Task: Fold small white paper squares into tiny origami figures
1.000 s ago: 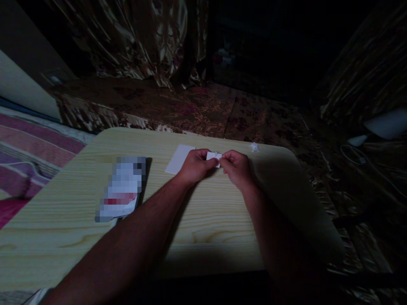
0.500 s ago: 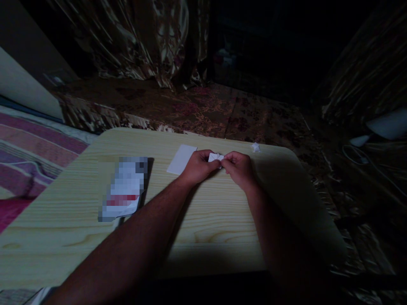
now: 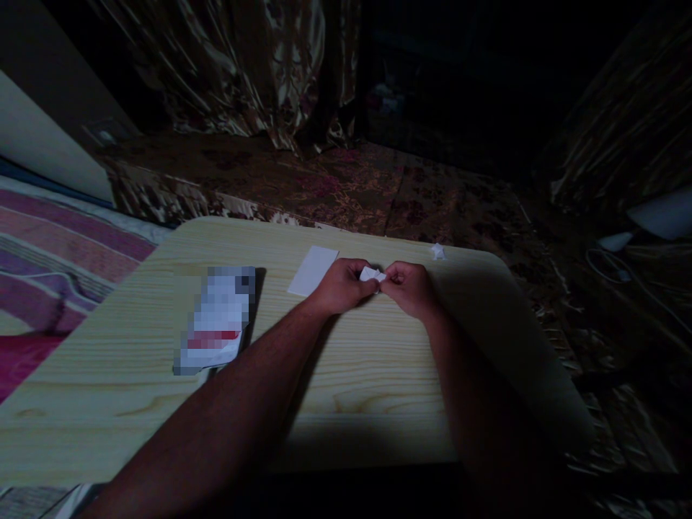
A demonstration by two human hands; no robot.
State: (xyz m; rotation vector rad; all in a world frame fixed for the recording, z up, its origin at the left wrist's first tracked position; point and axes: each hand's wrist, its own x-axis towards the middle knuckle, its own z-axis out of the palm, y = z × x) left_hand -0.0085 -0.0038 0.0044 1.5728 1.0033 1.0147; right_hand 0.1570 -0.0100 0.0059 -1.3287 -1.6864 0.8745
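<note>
Between my two hands is a small piece of folded white paper point(image 3: 370, 274), with crease lines on its face. My left hand point(image 3: 346, 285) grips its left side, thumb laid along the near edge. The fingertips of my right hand point(image 3: 409, 287) pinch its right edge. Fingers partly cover the paper, so its full shape is hidden. Just left of my left hand, a flat white sheet of paper point(image 3: 311, 270) lies on the table, its right side behind that hand. Farther right, near the far edge, sits a small folded white paper star point(image 3: 438, 251).
The light wood table point(image 3: 367, 375) has rounded far corners. On its left lies a blurred-out white and red item point(image 3: 219, 317). A striped bedspread point(image 3: 65, 252) is at the left, a patterned curtain point(image 3: 264, 65) behind, and a white lamp-like object point(image 3: 662, 216) with a cable at the right.
The visible outline of the folded paper has changed: its right part now looks bent up at my right fingertips. The whole view has shifted slightly; both hands keep their hold.
</note>
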